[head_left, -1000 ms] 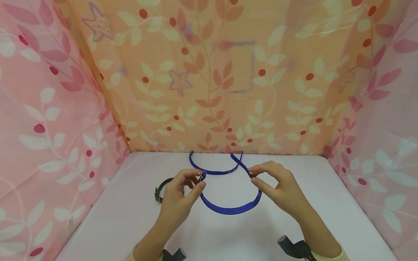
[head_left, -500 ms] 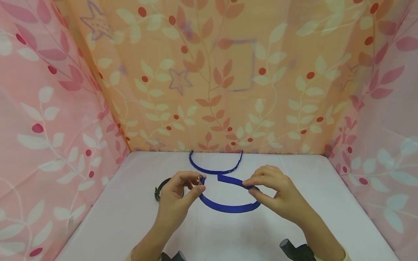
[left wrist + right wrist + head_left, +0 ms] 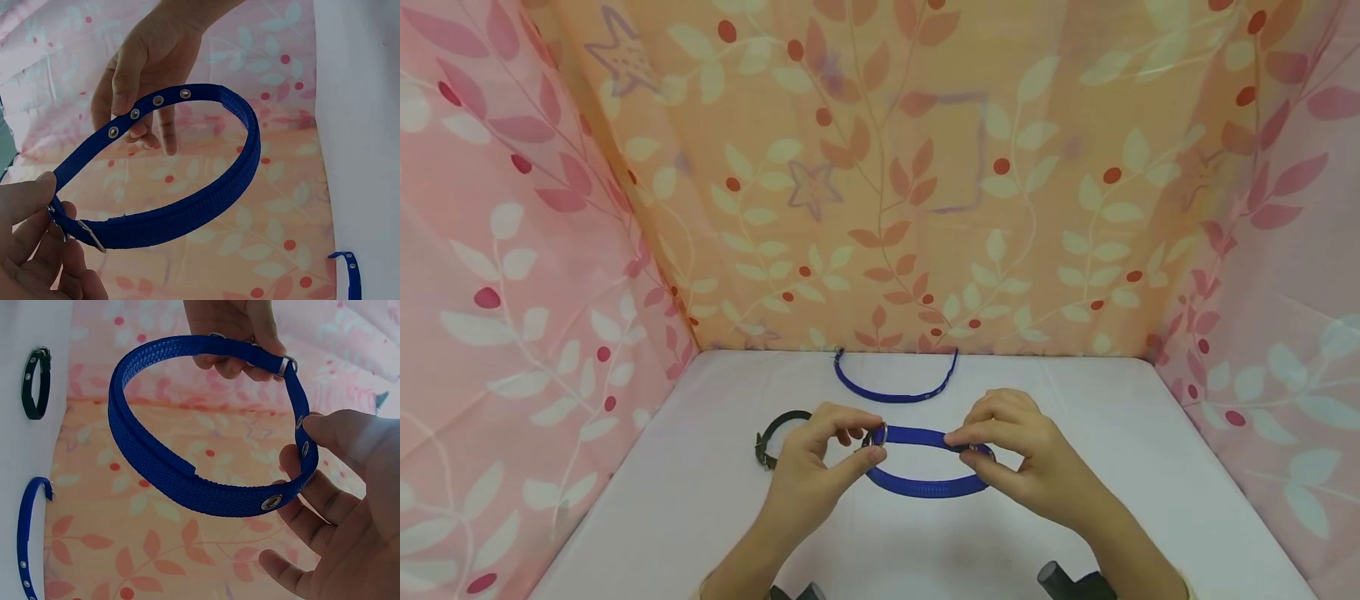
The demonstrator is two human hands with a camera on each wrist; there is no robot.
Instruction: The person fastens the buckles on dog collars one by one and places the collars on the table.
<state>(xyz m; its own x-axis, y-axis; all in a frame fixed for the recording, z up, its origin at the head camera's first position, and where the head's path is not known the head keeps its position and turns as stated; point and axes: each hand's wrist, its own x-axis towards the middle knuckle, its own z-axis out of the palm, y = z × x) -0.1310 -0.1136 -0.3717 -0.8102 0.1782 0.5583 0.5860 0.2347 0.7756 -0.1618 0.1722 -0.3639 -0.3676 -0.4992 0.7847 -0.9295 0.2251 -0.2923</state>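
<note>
A blue collar [image 3: 928,488] with metal eyelets is held bent into a loop above the table. My left hand [image 3: 820,454] pinches its buckle end; in the left wrist view the metal buckle [image 3: 92,236] shows beside the fingers. My right hand [image 3: 1026,457] pinches the eyelet strap between thumb and fingers, at the loop's right side. The strap's tip reaches the buckle [image 3: 287,366], where the two ends meet in the right wrist view. Whether the tip passes through the buckle is partly hidden by my left fingers.
A second blue collar [image 3: 891,397] lies in an open curve at the back of the white table [image 3: 1075,400]. Left of my left hand lies a dark green collar [image 3: 762,450], buckled into a ring. Leaf-patterned cloth walls [image 3: 880,250] stand at the back and both sides.
My right hand has brought the strap's free end round to the left, up to the buckle, turning the open curve into a loop. My left hand has shifted slightly right, keeping its pinch.
</note>
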